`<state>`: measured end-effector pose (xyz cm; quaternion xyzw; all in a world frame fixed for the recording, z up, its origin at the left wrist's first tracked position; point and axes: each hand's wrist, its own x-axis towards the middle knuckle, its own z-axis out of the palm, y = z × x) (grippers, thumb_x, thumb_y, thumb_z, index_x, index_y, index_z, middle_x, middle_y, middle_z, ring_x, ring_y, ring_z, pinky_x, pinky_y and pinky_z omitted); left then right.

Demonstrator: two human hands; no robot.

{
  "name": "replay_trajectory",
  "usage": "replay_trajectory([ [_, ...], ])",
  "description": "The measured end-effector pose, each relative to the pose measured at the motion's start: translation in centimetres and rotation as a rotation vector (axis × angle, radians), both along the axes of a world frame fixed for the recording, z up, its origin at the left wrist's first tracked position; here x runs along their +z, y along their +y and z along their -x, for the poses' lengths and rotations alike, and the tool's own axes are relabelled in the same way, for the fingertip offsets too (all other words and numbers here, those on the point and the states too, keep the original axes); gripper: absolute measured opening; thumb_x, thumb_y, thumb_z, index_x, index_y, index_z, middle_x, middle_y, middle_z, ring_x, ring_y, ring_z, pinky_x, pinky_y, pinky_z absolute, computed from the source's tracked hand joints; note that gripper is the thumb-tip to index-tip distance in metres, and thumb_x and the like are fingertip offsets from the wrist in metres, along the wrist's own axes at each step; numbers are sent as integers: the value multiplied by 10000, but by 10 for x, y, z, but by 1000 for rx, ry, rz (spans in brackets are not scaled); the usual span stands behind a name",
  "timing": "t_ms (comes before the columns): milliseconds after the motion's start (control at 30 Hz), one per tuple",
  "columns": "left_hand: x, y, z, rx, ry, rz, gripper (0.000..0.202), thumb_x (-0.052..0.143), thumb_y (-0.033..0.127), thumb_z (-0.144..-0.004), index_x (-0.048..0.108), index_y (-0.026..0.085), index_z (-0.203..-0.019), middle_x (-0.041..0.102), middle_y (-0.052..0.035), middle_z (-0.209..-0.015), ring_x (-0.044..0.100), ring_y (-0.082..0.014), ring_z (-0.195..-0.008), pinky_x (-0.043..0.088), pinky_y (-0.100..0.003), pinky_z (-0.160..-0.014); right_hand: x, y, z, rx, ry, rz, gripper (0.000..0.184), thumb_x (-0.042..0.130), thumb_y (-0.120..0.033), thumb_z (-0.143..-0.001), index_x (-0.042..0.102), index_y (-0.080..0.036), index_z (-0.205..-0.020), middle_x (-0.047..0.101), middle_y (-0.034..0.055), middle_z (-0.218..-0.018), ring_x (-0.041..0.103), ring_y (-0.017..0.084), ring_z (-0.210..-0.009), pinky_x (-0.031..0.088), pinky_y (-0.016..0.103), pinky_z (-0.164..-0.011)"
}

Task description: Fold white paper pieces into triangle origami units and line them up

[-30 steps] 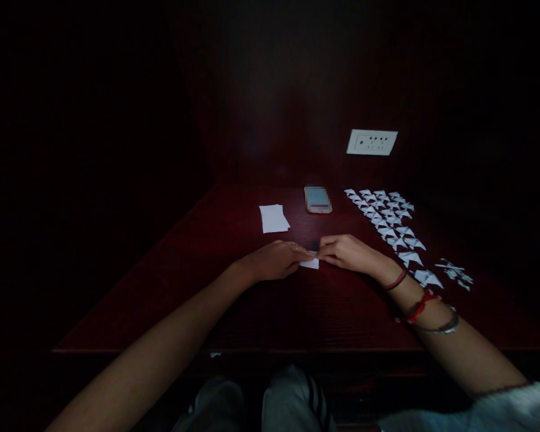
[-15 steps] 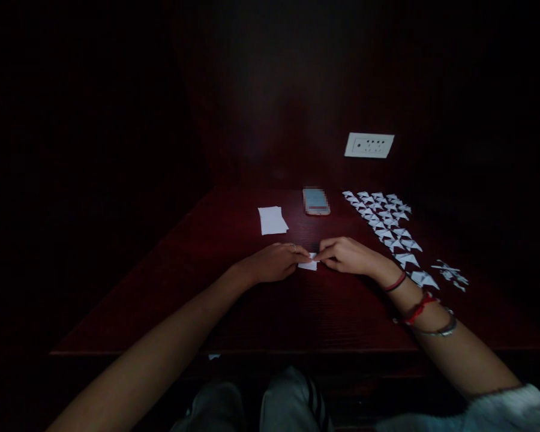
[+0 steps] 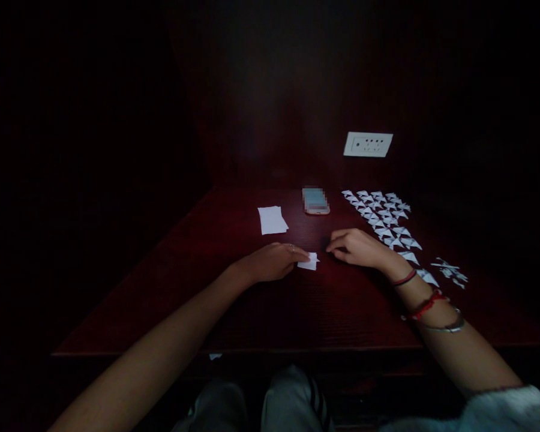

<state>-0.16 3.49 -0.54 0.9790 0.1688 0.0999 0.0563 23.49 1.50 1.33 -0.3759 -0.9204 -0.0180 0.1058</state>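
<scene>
Only the left hand pinches the folded paper; the right hand rests nearby, fingers loosely curled.

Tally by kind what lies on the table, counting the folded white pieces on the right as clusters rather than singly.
Phone: 1
Flat paper stack: 1
Paper piece at the left hand: 1
Clusters of folded pieces: 2
Total: 5
</scene>
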Motion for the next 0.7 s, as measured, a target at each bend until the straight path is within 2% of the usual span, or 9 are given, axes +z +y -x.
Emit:
replay_trajectory([
  [67,-2,1,2,2,4,-6,399,378,72,-789,430,239,-1147,459,15,-1177,405,-109,-1075,292,-265,-914,0,2,-2,-27,82,-25,247,440,-156,-755,615,-167,-929,570,43,-824,521,121,-724,385,243,-670],
  [167,-3,3,3,24,19,-41,415,373,69,-789,434,280,-1141,404,23,-1219,411,-125,-1063,305,-281,-893,-3,3,1,7,128,1,257,451,-181,-767,597,-181,-978,568,46,-829,523,123,-733,393,252,-677],
  [367,-1,3,3,23,42,-70,500,375,6,-745,423,297,-1149,455,31,-1156,424,-121,-1041,290,-268,-882,-10,5,12,83,105,66,273,460,-210,-783,564,-202,-1036,565,48,-847,523,125,-765,397,255,-695],
  [700,-2,4,0,9,1,-43,515,361,-14,-718,435,277,-1137,484,50,-1147,429,-98,-1043,288,-256,-891,-12,6,15,132,141,99,231,438,-210,-797,605,-189,-956,566,48,-821,518,113,-743,402,243,-671],
])
